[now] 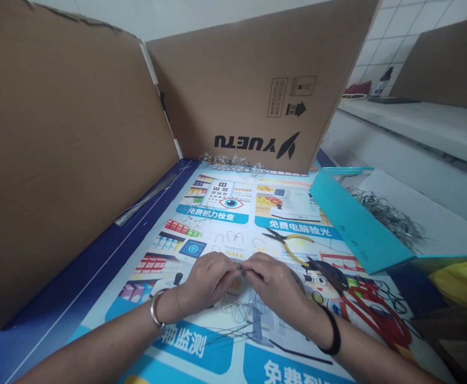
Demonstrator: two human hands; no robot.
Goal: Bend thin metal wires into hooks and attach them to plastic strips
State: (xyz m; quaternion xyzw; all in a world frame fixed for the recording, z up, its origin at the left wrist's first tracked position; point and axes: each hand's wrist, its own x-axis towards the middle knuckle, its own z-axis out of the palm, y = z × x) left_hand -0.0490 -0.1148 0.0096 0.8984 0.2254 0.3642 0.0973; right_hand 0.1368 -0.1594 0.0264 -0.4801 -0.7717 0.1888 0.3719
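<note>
My left hand [209, 280] and my right hand [275, 285] meet over the middle of the poster, fingertips pinched together. Between them is a small piece of wire [240, 269], mostly covered by the fingers. Just beyond the hands lie several bent wire pieces [233, 238]. Below and between the wrists, more loose thin wires [237, 310] are spread on the poster. Yellow-handled pliers [287, 242] rest past my right hand, jaws pointing left. To the right of my right wrist lie scissors with red handles [373, 312], their dark blades towards the pliers.
A teal box [349, 226] at right holds a tangle of wire [383, 213]. Cardboard panels [233, 96] wall the left and back. Straight wires [145, 200] lie at left, and a wire heap [231, 160] at the back. Yellow material [461, 282] sits at right.
</note>
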